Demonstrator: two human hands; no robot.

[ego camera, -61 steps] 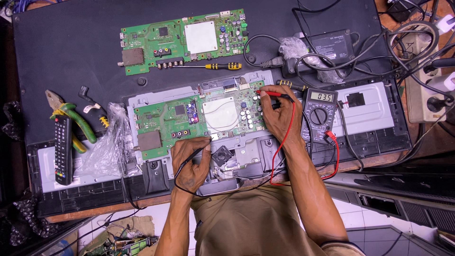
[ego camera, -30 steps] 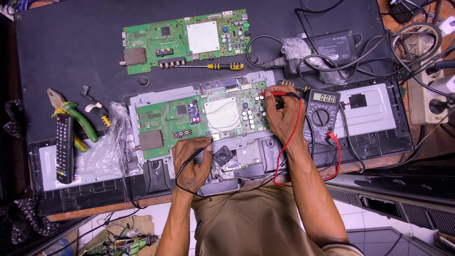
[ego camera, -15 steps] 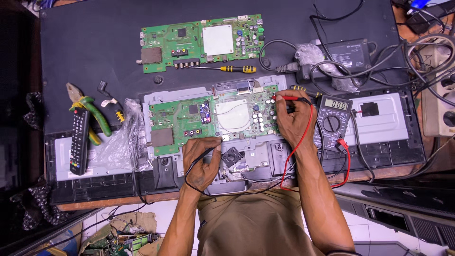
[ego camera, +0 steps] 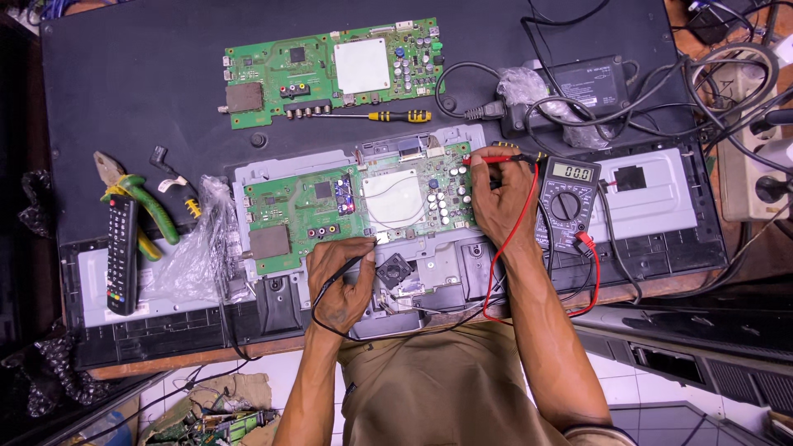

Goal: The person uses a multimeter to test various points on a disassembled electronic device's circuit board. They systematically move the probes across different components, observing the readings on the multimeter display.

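My left hand (ego camera: 340,277) grips a black test probe (ego camera: 362,250), its tip resting at the lower edge of the green circuit board (ego camera: 289,206) mounted on the grey metal chassis (ego camera: 429,268). My right hand (ego camera: 501,201) pinches a red test probe (ego camera: 491,158) against the board's upper right corner. Red and black leads run from both probes to a dark multimeter (ego camera: 568,201) lying just right of my right hand.
A second green circuit board (ego camera: 264,74) and a yellow-handled screwdriver (ego camera: 376,116) lie farther back. Pliers (ego camera: 136,196), a black remote (ego camera: 121,252) and a plastic bag (ego camera: 197,252) sit at left. A power adapter (ego camera: 586,83), tangled cables and a power strip (ego camera: 747,169) crowd the right.
The view has drifted a little, then settled. Both hands stay on their probes at almost the same spots on the board.
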